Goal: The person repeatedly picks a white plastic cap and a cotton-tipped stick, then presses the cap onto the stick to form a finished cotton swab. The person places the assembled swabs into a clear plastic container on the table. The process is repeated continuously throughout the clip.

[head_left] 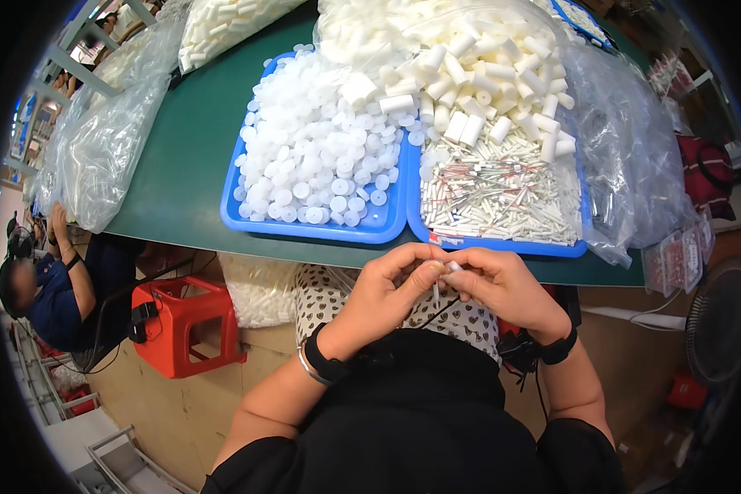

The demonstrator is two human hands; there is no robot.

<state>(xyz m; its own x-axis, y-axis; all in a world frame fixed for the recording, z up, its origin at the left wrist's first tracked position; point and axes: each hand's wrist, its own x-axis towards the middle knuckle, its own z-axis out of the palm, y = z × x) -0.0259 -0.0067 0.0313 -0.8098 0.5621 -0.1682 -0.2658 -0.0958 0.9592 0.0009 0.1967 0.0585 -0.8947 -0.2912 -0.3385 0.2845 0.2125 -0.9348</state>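
Note:
My left hand (391,288) and my right hand (502,288) meet above my lap, just in front of the table edge. Thumb and fingers of the left are pinched on a thin white stick (436,293) that points downward. The right pinches a small white piece (452,267), its kind mostly hidden by the fingertips; the two pieces are close together, and whether they are joined I cannot tell. Nearest to the hands is a blue tray (502,246) with many thin white sticks (490,222), some with red or grey wire-like ends, and white foam cylinders (477,82) heaped behind.
Another blue tray (305,231) holds translucent discs (321,140). Clear plastic bags (107,148) lie at the green table's (181,181) left and right. A red stool (185,325) stands lower left, near a seated person (62,288). A fan (715,325) is at the right.

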